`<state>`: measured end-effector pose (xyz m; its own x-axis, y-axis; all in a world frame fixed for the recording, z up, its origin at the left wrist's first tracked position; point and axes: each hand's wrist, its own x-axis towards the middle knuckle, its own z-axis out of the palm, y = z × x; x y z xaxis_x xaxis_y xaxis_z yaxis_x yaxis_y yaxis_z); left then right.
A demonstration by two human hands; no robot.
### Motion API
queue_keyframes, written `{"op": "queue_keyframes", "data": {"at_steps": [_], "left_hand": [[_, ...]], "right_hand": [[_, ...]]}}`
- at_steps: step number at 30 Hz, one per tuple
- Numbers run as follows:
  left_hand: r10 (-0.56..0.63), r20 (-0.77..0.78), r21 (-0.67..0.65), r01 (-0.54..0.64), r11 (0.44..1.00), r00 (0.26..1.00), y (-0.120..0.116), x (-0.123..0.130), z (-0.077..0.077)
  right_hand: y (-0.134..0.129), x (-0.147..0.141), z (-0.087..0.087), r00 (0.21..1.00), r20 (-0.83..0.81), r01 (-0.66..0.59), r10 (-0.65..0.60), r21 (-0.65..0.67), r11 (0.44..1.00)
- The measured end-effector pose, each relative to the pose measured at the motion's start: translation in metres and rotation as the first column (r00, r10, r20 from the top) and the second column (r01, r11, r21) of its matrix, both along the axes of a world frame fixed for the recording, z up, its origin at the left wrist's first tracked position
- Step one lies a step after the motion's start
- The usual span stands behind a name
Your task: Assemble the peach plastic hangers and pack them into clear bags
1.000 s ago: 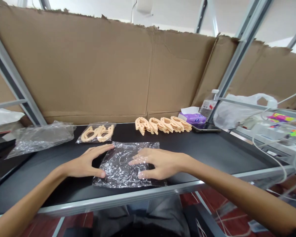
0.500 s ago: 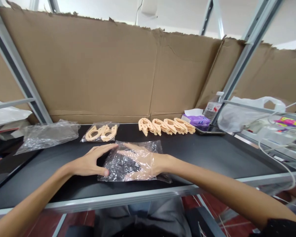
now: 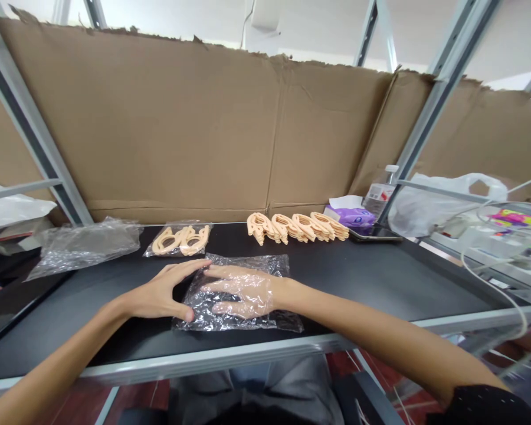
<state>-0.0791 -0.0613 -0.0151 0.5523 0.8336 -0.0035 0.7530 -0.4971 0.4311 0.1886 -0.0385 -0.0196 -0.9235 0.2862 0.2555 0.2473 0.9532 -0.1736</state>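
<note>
Clear plastic bag, long axis crosswise, mouth rightward, encloses right hand, fingers spread; left hand, splayed, touches its left edge.

A clear, crinkled plastic bag lies near the front of the flat black tabletop, with the person's right hand inside it and the left hand at its left side. Behind, to the left, lies a clear, flat plastic pouch with beige looped pieces in it; farther left, a clear, crumpled plastic wrapper. Behind, to the right, runs a row of beige looped stacks. A purple, boxy tissue pack sits right of these, a dark, flat phone before it. A tall brown cardboard sheet stands behind everything on the tabletop.
</note>
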Motion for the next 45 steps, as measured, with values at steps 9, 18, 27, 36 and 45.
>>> {"op": "queue_keyframes", "data": {"at_steps": [9,18,27,36,45], "left_hand": [[0.000,0.069,-0.040,0.002,0.999,0.998,0.002,-0.001,0.001],[0.017,-0.028,0.050,-0.016,0.999,0.999,0.001,0.003,-0.001],[0.049,-0.031,0.069,-0.047,0.997,0.998,0.001,0.005,-0.002],[0.052,-0.034,0.107,-0.048,0.993,0.998,0.001,0.008,-0.002],[0.069,-0.065,0.108,-0.062,0.992,0.995,-0.001,0.009,-0.002]], "right_hand": [[-0.006,-0.008,0.015,0.984,0.142,0.134,-0.111,-0.166,0.977],[-0.002,0.011,0.013,0.998,-0.059,0.021,-0.027,-0.107,0.994],[-0.007,0.105,0.046,0.923,-0.156,0.288,-0.351,-0.326,0.901],[0.055,0.064,0.049,0.660,-0.148,0.751,-0.736,0.151,0.643],[0.098,0.020,0.024,0.514,-0.136,0.849,-0.847,0.218,0.481]]}}
